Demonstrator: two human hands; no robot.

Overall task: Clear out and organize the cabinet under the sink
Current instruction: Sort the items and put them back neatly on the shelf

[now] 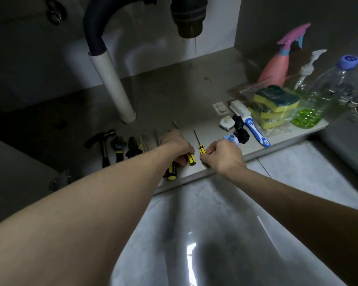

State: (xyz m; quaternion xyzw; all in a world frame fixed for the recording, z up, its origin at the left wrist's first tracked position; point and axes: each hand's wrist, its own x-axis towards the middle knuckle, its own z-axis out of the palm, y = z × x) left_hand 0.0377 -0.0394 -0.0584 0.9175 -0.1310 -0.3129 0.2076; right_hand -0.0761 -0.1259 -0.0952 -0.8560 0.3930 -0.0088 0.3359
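On the cabinet floor (174, 96) lies a row of tools: a hammer (103, 145), pliers (118, 147), cutters (132, 148) and several yellow-and-black screwdrivers. My left hand (177, 144) grips the handle of one yellow-and-black screwdriver (191, 158) near the front edge. Just to its right, my right hand (223, 154) pinches the handle of a thinner, small screwdriver (201, 148) whose shaft points toward the back. Another screwdriver (171, 173) lies under my left forearm.
A white drain pipe (114, 85) stands at back left, with a black trap (188, 17) above. At right are a pink spray bottle (277, 67), green soap bottle (310, 104), bagged sponges (274, 104), a blue-white brush (250, 122) and black knobs (241, 131).
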